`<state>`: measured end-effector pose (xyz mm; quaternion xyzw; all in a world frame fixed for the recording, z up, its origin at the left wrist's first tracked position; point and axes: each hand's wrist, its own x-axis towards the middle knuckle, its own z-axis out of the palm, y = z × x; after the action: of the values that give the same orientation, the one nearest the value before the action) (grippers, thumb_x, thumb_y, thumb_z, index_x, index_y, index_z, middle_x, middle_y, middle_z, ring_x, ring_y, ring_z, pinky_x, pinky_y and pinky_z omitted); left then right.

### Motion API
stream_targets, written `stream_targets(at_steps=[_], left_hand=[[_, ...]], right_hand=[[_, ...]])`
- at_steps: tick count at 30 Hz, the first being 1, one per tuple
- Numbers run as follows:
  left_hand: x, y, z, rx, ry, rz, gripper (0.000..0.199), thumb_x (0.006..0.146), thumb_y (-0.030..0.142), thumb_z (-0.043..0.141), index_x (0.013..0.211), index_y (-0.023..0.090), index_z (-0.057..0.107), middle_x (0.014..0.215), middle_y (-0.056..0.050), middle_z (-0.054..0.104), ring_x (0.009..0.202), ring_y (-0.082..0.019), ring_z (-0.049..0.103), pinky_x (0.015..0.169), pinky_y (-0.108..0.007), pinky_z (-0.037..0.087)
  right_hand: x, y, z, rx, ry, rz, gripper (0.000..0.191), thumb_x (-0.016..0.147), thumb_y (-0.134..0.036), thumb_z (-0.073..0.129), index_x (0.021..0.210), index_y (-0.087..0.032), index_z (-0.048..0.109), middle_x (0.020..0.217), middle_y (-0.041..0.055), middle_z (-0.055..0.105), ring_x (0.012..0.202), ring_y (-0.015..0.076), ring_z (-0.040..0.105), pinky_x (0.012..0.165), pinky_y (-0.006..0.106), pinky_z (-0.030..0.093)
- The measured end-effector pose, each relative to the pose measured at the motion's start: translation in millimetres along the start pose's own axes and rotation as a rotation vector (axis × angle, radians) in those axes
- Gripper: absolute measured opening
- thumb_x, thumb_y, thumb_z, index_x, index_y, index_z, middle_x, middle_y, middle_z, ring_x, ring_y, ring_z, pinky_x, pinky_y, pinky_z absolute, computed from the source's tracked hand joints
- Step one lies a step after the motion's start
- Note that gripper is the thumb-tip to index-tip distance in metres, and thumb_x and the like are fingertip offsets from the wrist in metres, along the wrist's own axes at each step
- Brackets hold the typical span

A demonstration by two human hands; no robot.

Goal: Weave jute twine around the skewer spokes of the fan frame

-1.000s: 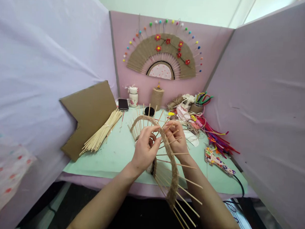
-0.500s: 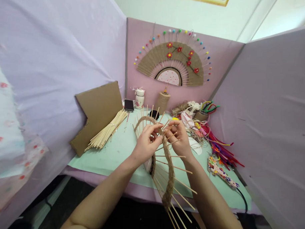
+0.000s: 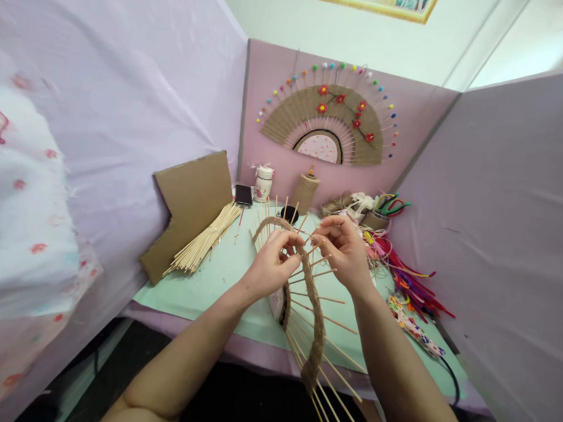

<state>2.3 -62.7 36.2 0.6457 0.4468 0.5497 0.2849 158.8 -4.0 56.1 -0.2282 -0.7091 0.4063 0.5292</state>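
A half-made fan of bamboo sticks (image 3: pixel 336 300) stands tilted over the table's front edge, its sticks spreading from a small half-round base (image 3: pixel 278 304). A curved band of woven jute twine (image 3: pixel 317 326) runs across the sticks. My left hand (image 3: pixel 280 257) pinches this band near its upper middle, thumb on the near side. Just right of it, my right hand (image 3: pixel 347 253) has thumb and forefinger closed at the stick tips, seemingly on a thin strand of twine; the strand is hard to make out.
A bundle of bamboo sticks (image 3: pixel 204 240) lies by cardboard (image 3: pixel 194 192) at left. Behind stand a white jar (image 3: pixel 263 184), a phone (image 3: pixel 244 195) and a twine spool (image 3: pixel 305 192). Pipe cleaners (image 3: pixel 419 293) and a glue gun (image 3: pixel 416 331) lie right. A finished fan (image 3: pixel 285 116) hangs behind.
My right hand has drawn a little away to the right from my left hand, which keeps its hold on the woven band. The whole view has shifted slightly.
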Motion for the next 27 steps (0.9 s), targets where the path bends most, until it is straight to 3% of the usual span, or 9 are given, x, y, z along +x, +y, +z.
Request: stream_targets(at_steps=[12,27], left_hand=[[0.3,-1.4,-1.5,0.043,-0.006,0.015,0.023,0.078,0.013,0.048,0.097,0.019,0.059,0.098,-0.004,0.052,0.089,-0.015,0.053,0.069,-0.025,0.048],[-2.1,1.0,0.8,0.063,-0.021,0.018,0.02,0.079,0.018,0.054,0.099,0.02,0.058,0.099,-0.004,0.053,0.087,-0.014,0.054,0.069,-0.026,0.048]], right_hand=[[2.6,-10.0,-1.6,-0.003,-0.051,0.029,0.03,0.076,-0.035,0.074,0.092,-0.023,0.052,0.07,-0.0033,0.063,0.061,0.0113,0.056,0.055,0.023,0.039],[-1.6,-7.7,-9.1,-0.036,0.0,0.063,0.026,0.076,-0.031,0.073,0.091,-0.022,0.053,0.069,-0.0028,0.062,0.058,0.0099,0.054,0.049,0.022,0.037]])
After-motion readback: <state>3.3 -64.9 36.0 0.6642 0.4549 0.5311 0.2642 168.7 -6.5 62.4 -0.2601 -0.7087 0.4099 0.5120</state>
